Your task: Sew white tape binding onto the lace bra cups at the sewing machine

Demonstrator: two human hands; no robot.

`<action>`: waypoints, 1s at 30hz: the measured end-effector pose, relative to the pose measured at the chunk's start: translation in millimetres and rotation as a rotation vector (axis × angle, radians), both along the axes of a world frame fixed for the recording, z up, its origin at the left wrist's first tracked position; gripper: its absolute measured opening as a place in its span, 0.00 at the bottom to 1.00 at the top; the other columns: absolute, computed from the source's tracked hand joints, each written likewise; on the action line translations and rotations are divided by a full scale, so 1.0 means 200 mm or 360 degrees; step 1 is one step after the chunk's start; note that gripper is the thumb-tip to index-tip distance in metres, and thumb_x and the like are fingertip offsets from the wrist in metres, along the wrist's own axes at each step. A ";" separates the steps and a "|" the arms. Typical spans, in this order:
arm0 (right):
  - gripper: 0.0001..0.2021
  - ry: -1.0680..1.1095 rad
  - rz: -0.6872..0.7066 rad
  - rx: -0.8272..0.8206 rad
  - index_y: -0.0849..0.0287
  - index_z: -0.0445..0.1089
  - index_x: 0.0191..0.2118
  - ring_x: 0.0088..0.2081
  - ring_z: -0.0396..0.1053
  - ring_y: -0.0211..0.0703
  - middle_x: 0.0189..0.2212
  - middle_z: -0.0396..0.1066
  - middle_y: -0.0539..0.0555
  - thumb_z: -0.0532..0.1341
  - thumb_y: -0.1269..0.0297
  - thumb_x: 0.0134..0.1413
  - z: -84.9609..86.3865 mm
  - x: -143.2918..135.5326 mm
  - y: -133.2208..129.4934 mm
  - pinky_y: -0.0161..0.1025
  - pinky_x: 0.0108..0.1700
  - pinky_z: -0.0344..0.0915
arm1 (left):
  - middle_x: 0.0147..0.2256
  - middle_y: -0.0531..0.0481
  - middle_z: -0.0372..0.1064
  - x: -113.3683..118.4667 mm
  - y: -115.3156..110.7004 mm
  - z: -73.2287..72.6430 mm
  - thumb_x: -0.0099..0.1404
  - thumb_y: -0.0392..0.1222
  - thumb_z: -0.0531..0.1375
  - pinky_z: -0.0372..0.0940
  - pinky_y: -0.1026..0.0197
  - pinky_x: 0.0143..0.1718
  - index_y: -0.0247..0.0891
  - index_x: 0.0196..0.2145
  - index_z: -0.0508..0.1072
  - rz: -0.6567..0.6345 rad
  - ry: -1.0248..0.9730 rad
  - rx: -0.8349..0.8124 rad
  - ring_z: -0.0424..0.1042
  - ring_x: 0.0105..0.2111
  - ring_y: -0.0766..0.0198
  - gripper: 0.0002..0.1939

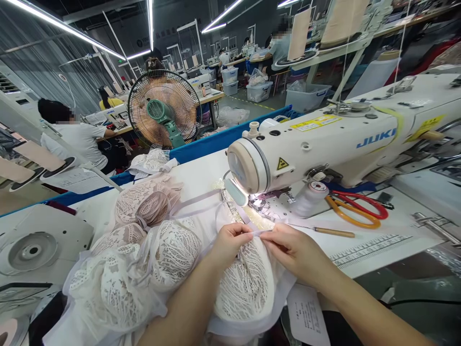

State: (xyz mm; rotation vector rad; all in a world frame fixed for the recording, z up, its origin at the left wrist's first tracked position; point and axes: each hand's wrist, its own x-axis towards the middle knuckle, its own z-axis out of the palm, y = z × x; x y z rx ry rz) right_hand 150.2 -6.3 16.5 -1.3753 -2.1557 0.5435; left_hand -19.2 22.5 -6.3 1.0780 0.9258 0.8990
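A white lace bra lies at the front edge of the sewing table, one cup toward me. Just in front of the sewing machine, my left hand pinches the narrow edge band at the top of that cup. My right hand pinches the same band a little to the right, so a short stretch runs between the fingertips. The lit needle area lies beyond both hands, partly covered by the machine head. More lace bras are heaped left of my left forearm, some white and some pinkish.
Right of the machine head stand a thread cone, red and orange-handled scissors and a wooden-handled tool. A printed card hangs at the table's front edge. A large fan stands beyond the blue cloth edge; several people sit farther back.
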 end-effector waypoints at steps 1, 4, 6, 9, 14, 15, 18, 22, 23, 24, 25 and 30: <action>0.12 0.0005 0.0003 0.0003 0.55 0.71 0.28 0.23 0.60 0.37 0.20 0.58 0.50 0.50 0.65 0.54 0.00 0.00 0.00 0.34 0.24 0.55 | 0.21 0.54 0.60 0.00 0.00 0.00 0.48 0.38 0.62 0.54 0.64 0.30 0.33 0.23 0.70 -0.0003 -0.0003 0.0003 0.58 0.24 0.70 0.05; 0.12 0.0018 0.0002 0.0006 0.54 0.71 0.29 0.24 0.60 0.37 0.20 0.58 0.50 0.51 0.65 0.54 0.01 0.00 0.00 0.34 0.24 0.55 | 0.21 0.54 0.60 0.00 0.00 0.00 0.49 0.38 0.61 0.54 0.64 0.30 0.33 0.23 0.70 -0.0006 -0.0012 0.0007 0.58 0.24 0.70 0.05; 0.12 0.0029 -0.0007 0.0006 0.54 0.71 0.29 0.23 0.60 0.37 0.20 0.59 0.50 0.51 0.66 0.54 0.00 0.00 0.00 0.34 0.24 0.55 | 0.21 0.54 0.61 0.00 0.00 0.00 0.48 0.37 0.61 0.54 0.64 0.30 0.33 0.23 0.71 -0.0001 -0.0012 0.0007 0.58 0.24 0.70 0.04; 0.12 0.0041 -0.0012 0.0008 0.55 0.71 0.28 0.23 0.60 0.37 0.20 0.59 0.50 0.51 0.66 0.53 0.00 -0.01 0.00 0.34 0.23 0.54 | 0.21 0.54 0.61 0.00 0.00 0.00 0.48 0.37 0.61 0.54 0.64 0.30 0.33 0.23 0.71 0.0007 -0.0005 0.0029 0.58 0.24 0.70 0.04; 0.12 0.0017 -0.0008 -0.0012 0.56 0.71 0.28 0.24 0.60 0.37 0.21 0.59 0.50 0.51 0.66 0.53 0.01 -0.01 0.00 0.34 0.24 0.54 | 0.21 0.54 0.60 0.00 0.00 0.00 0.49 0.37 0.61 0.54 0.65 0.30 0.33 0.23 0.71 0.0004 0.0000 0.0027 0.58 0.24 0.70 0.04; 0.12 0.0006 -0.0005 -0.0024 0.56 0.71 0.28 0.24 0.60 0.37 0.21 0.59 0.50 0.50 0.66 0.54 0.01 -0.01 0.00 0.34 0.24 0.54 | 0.21 0.54 0.60 0.00 0.00 0.00 0.49 0.37 0.61 0.54 0.65 0.30 0.33 0.23 0.71 0.0005 0.0000 0.0024 0.58 0.24 0.70 0.05; 0.12 -0.0016 -0.0003 -0.0053 0.57 0.70 0.28 0.25 0.60 0.37 0.21 0.59 0.50 0.50 0.66 0.54 0.01 -0.01 0.00 0.34 0.25 0.54 | 0.21 0.54 0.60 0.00 0.00 0.01 0.49 0.37 0.61 0.54 0.65 0.30 0.33 0.23 0.71 0.0004 -0.0003 0.0032 0.58 0.24 0.70 0.04; 0.12 -0.0020 0.0003 -0.0040 0.56 0.70 0.28 0.25 0.60 0.37 0.21 0.58 0.50 0.50 0.67 0.54 0.01 -0.01 0.00 0.34 0.24 0.54 | 0.21 0.54 0.60 0.00 0.00 0.00 0.50 0.37 0.61 0.54 0.65 0.30 0.33 0.24 0.71 -0.0009 0.0000 0.0053 0.59 0.24 0.70 0.04; 0.12 -0.0021 0.0005 -0.0029 0.56 0.70 0.28 0.24 0.60 0.37 0.21 0.58 0.50 0.50 0.67 0.54 0.01 -0.01 0.00 0.34 0.24 0.54 | 0.21 0.54 0.60 0.00 0.00 0.00 0.50 0.37 0.61 0.54 0.65 0.30 0.33 0.24 0.71 -0.0013 0.0002 0.0058 0.59 0.24 0.70 0.04; 0.12 -0.0020 0.0009 -0.0018 0.56 0.70 0.28 0.24 0.59 0.37 0.21 0.58 0.50 0.50 0.67 0.54 0.01 -0.01 0.00 0.34 0.24 0.54 | 0.21 0.54 0.60 0.00 0.00 0.00 0.50 0.37 0.61 0.54 0.65 0.30 0.33 0.24 0.71 -0.0015 0.0004 0.0063 0.59 0.24 0.70 0.04; 0.12 -0.0019 0.0012 -0.0007 0.56 0.70 0.27 0.24 0.59 0.37 0.21 0.58 0.50 0.51 0.67 0.53 0.01 -0.01 0.00 0.33 0.24 0.53 | 0.21 0.54 0.60 0.00 0.00 0.00 0.50 0.37 0.61 0.54 0.65 0.30 0.33 0.24 0.71 -0.0015 0.0004 0.0066 0.59 0.24 0.70 0.04; 0.12 -0.0044 0.0023 0.0068 0.56 0.70 0.26 0.23 0.59 0.36 0.20 0.57 0.49 0.51 0.68 0.53 0.00 -0.01 0.01 0.33 0.23 0.52 | 0.21 0.54 0.61 0.00 0.00 0.00 0.50 0.36 0.60 0.55 0.65 0.30 0.32 0.24 0.70 -0.0001 0.0038 0.0080 0.59 0.24 0.70 0.04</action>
